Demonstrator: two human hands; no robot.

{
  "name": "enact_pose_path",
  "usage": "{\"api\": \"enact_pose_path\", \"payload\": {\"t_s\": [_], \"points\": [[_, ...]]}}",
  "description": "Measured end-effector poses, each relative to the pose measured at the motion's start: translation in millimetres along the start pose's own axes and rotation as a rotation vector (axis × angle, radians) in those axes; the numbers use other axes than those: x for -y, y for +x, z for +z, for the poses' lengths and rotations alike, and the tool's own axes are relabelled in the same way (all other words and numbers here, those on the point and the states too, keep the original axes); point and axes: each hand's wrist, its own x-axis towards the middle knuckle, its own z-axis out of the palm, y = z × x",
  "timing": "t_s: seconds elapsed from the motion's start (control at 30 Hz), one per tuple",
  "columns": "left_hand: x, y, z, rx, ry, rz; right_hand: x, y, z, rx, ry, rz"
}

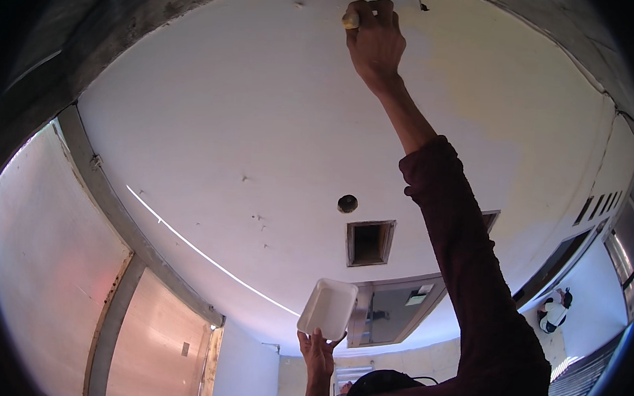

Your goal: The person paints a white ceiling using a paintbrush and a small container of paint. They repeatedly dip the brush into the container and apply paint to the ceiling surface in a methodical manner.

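1. Tray (328, 310), white and shallow with rounded corners, sits low in the middle of my view, tilted, its hollow side partly turned to my camera.
2. On my feed the left hand (317, 354) grips its lower edge, fingers wrapped around it.
3. The right hand (377, 46) is well apart from the left, stretched up near the top and closed around a pale handle (350, 20), whose rounded end pokes out beside the fingers. The knuckles hide the rest, so I cannot tell whether it touches the white surface (278, 125).
4. Behind the maroon sleeve (463, 254), bunched below the elbow, I make out that surface yellowing toward the right.
5. Between the two hands' heights I see a round hole (347, 203) just above a square opening (369, 243).
6. Far right, I spot a co-worker (554, 314) in a white top.
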Motion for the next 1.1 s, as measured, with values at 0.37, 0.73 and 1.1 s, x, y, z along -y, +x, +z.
{"api": "enact_pose_path", "payload": {"t_s": [0.37, 0.73, 1.1], "points": [[-2.1, 0.6, 2.1, 0.003, 0.009, -0.015, 27.6, 5.6, 29.3, 0.148, 0.595, 0.224], [-4.0, 0.8, 8.6, 0.048, 0.057, 0.019, -24.7, 13.0, -19.1, 0.173, -0.084, -0.221], [-5.0, 22.4, 30.5, 0.125, 0.052, -0.005, 45.5, -120.5, -198.1, 1.458, 1.011, 0.438]]}}
